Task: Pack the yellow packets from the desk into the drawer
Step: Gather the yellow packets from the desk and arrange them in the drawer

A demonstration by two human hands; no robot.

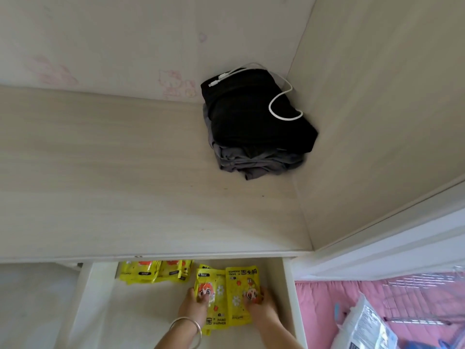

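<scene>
Left hand (198, 304) and right hand (261, 307) pressing yellow packets (226, 295) flat in drawer (289, 293); slide back beside rear pile (153, 272), edges squared.

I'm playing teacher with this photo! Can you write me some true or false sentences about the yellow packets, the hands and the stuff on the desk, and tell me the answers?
1. Both hands rest on yellow packets inside the open drawer. True: left hand, right hand.
2. More yellow packets lie at the back of the drawer. True.
3. Yellow packets are scattered on the desk. False: none show on it.
4. A white cable lies on the folded dark clothes. True.
5. The clothes sit in the desk's left corner. False: they sit in the right back corner.
6. The bracelet is on the right wrist. False: the left.
</scene>
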